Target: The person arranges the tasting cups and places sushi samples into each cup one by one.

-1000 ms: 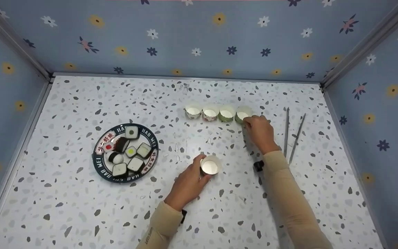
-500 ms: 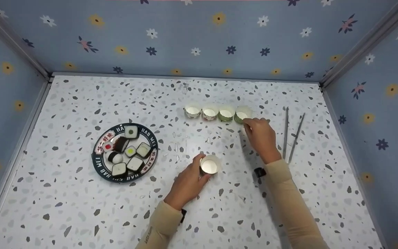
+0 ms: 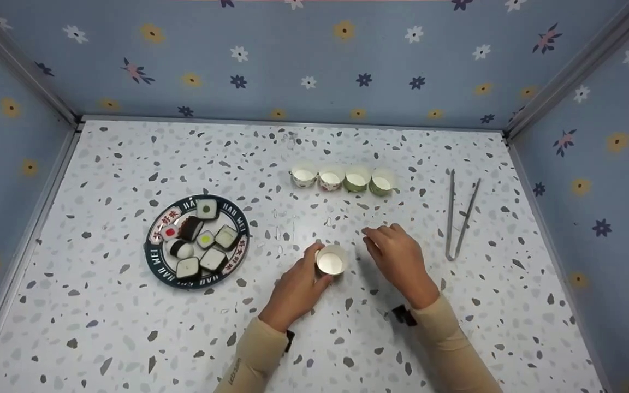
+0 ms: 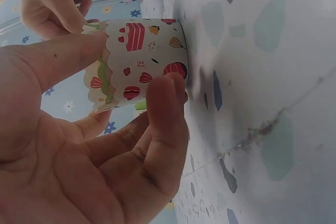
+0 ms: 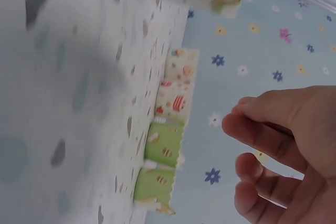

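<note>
L hand (image 3: 294, 289) round 1 ppr cup (image 3: 332, 261)

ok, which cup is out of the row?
The one cup gripped by the left hand; the other four cups line up farther back, untouched.

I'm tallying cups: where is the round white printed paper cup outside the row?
In the head view, the round white printed paper cup is below centre, gripped by the left hand, the right hand to its right.
</note>
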`<state>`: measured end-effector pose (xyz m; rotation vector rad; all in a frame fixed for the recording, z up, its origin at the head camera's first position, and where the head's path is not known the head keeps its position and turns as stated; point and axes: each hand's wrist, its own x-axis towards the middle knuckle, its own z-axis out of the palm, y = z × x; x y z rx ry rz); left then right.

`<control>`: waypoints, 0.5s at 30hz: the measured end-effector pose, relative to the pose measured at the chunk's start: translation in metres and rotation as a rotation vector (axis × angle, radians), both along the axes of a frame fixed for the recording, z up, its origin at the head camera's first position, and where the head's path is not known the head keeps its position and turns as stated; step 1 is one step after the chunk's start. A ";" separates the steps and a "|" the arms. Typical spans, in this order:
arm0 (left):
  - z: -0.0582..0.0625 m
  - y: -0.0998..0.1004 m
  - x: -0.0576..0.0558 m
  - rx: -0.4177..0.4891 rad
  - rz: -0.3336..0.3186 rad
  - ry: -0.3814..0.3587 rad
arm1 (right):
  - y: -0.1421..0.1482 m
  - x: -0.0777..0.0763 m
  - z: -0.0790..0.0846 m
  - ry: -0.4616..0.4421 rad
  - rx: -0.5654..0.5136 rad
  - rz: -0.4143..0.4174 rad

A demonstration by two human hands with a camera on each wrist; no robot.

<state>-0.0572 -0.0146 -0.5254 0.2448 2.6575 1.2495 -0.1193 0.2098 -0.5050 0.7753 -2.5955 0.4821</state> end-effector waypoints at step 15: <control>-0.001 0.000 0.000 -0.003 0.007 0.016 | -0.024 0.039 -0.014 -0.168 0.050 0.248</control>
